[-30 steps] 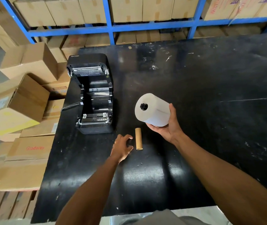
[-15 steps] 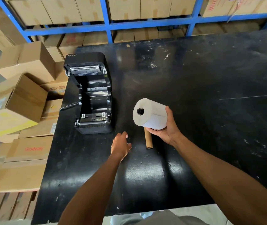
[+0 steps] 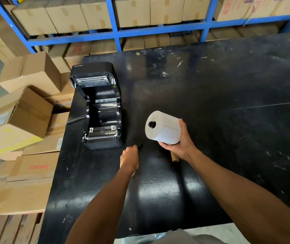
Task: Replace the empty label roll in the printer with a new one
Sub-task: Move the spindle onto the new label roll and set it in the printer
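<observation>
The black label printer (image 3: 98, 106) stands open at the table's left edge, and its roll bay has no roll in it. My right hand (image 3: 181, 143) grips the new white label roll (image 3: 165, 128) from below, right of the printer, with a black spindle (image 3: 152, 123) in its core. The empty cardboard core (image 3: 174, 157) lies on the table, mostly hidden under that hand. My left hand (image 3: 130, 158) rests near the printer's front corner. Its fingers curl down on a small black part (image 3: 140, 145) that sticks out past the fingertips.
The black table (image 3: 228, 111) stretches right and back, scuffed. Cardboard boxes (image 3: 26, 120) are piled off the left edge, partly on wooden pallets. A blue shelf rack (image 3: 117, 32) full of boxes runs behind the table.
The empty core has rolled right, from between my hands to under my right hand. The roll sits slightly lower. My left hand stays near the small black part.
</observation>
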